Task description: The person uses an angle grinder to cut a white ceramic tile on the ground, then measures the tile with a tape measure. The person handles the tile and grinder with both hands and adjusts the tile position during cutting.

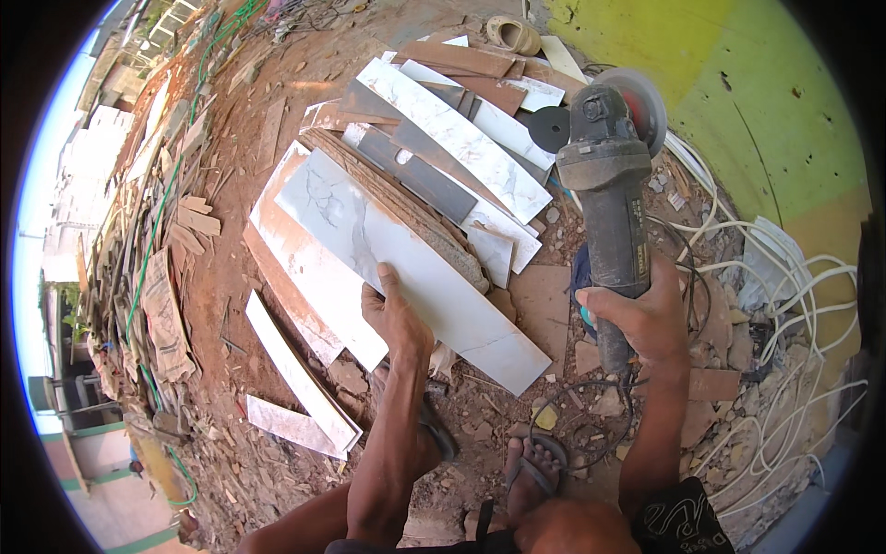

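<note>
My left hand [395, 319] grips a long white marble-patterned tile [388, 231] near its lower edge, thumb on top. Beneath that tile lie another white tile [305, 277] dusted with reddish dirt and a rough-edged board [397, 194]. My right hand [641, 314] is wrapped round the body of a dark angle grinder [609, 212], held upright to the right of the tile with its disc [651, 111] at the top. Behind them sits a loose stack of white, grey and brown tile strips [461, 138]. Two narrow white offcuts [295, 360] lie at the lower left.
Rubble [185, 277] and a green hose [169, 185] line the left. White cables [784, 277] coil at the right beside a green-and-yellow wall [748, 83]. A round beige object [512, 35] sits at the back. My sandalled foot [526, 475] is below, near a black cord [581, 457].
</note>
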Demonstrator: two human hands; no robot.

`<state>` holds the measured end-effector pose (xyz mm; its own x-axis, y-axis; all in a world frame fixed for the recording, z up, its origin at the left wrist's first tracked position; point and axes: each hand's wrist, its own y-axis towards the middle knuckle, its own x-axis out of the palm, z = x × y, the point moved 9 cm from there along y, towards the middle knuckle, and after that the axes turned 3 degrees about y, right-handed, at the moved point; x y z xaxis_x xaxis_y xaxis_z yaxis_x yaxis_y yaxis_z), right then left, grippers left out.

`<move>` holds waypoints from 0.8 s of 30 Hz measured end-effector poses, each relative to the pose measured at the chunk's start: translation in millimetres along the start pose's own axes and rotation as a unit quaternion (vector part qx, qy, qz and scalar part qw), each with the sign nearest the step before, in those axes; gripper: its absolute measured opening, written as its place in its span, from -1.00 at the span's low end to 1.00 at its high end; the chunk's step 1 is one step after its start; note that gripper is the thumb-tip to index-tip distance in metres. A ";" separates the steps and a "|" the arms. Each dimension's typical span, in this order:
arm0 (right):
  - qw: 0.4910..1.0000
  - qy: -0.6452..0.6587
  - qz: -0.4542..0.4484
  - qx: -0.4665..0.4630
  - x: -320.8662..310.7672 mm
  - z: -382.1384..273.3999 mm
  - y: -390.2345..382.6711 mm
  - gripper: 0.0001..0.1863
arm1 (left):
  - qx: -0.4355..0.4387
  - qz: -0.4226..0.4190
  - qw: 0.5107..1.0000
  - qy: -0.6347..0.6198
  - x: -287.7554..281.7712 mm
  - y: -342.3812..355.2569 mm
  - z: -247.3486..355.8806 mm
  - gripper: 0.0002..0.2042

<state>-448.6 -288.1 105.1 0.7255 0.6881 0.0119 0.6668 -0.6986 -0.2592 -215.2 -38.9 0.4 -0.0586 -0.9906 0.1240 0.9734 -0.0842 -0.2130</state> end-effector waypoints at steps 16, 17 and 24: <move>0.992 -0.070 -0.106 -0.028 106.0 27.2 40.2 -0.61 | 0.128 0.116 0.873 0.456 -12.8 -49.2 -41.2 -0.40; 0.991 -0.077 -0.107 -0.032 110.6 28.6 41.8 -0.60 | 0.122 0.126 0.862 0.475 -12.2 -51.4 -39.4 -0.39; 0.988 -0.092 -0.124 -0.027 138.9 33.2 52.0 -0.56 | 0.154 0.130 0.867 0.455 -2.3 -87.1 -45.2 -0.31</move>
<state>-318.8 -222.4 61.2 0.4995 0.8595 -0.1087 0.8315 -0.5108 -0.2182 -309.9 -34.2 -25.1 0.1577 -0.6581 -0.7362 0.9847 0.0485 0.1676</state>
